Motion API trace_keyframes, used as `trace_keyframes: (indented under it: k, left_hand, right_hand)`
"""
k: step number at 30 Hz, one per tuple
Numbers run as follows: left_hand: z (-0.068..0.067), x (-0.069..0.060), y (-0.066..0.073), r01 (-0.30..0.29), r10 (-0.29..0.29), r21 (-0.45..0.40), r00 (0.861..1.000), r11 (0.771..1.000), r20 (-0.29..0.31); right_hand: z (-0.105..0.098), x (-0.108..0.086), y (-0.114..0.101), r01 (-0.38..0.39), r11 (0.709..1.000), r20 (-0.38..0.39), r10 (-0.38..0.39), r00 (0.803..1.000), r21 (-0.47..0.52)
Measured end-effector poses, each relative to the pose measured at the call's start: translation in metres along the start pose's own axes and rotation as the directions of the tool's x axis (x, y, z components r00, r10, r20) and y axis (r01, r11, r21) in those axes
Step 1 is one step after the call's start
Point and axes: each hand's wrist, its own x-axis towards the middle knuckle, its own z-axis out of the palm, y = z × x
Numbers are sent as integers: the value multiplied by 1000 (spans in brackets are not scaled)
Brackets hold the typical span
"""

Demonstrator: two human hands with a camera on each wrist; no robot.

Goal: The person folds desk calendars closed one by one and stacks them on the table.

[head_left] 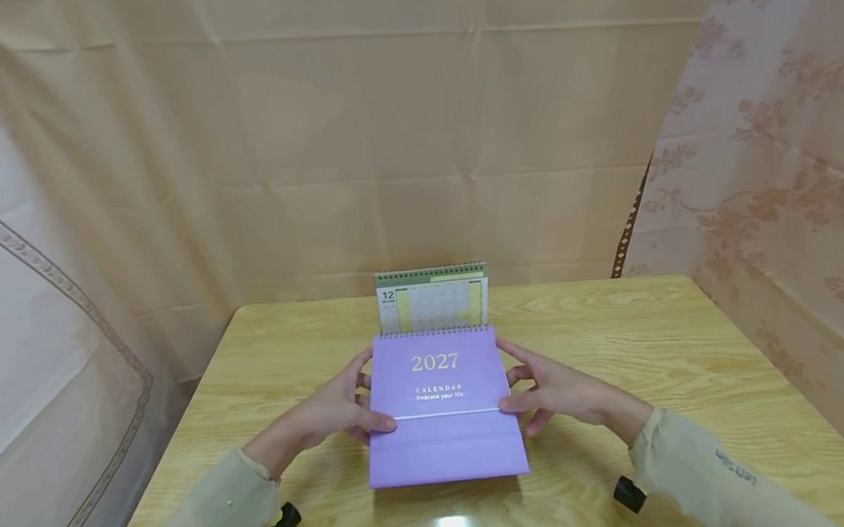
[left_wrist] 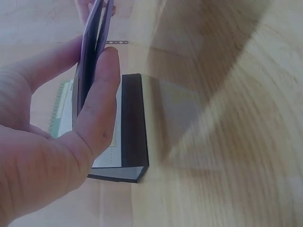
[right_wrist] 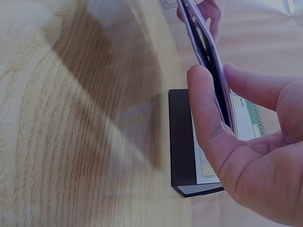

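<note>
A purple desk calendar (head_left: 444, 447) marked 2027 is held between both hands, its spiral binding toward the back. My left hand (head_left: 336, 405) grips its left edge, thumb over the front cover. On the opposite edge my right hand (head_left: 555, 387) grips it the same way. Both wrist views show the purple calendar folded nearly flat and raised above the table. Behind it stands another desk calendar (head_left: 434, 304), green at the top, open at a page marked 12. Its dark base (left_wrist: 135, 123) rests on the wood; the purple calendar hides its lower part in the head view.
The wooden table (head_left: 608, 318) has a light grain and a bright reflection near its front edge. A beige curtain (head_left: 416, 138) hangs behind it, with patterned cloth (head_left: 778, 161) on the right and pale cloth (head_left: 35, 312) on the left.
</note>
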Motion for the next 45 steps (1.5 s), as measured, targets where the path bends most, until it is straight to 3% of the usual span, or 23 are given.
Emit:
trace_keyframes:
  k: [10,25,45]
  left_hand:
    - [0,3,-13,13,-12,-17,1000,1000,13]
    - [5,10,-22,35,-32,58,999,998,-38]
    - [10,18,-39,26,-22,117,999,993,-34]
  right_hand:
    - [-2,6,7,-32,998,-5,32,999,-52]
    - [0,16,13,-65,991,-14,64,998,-113]
    - [18,27,22,-164,921,-100,137,986,-353]
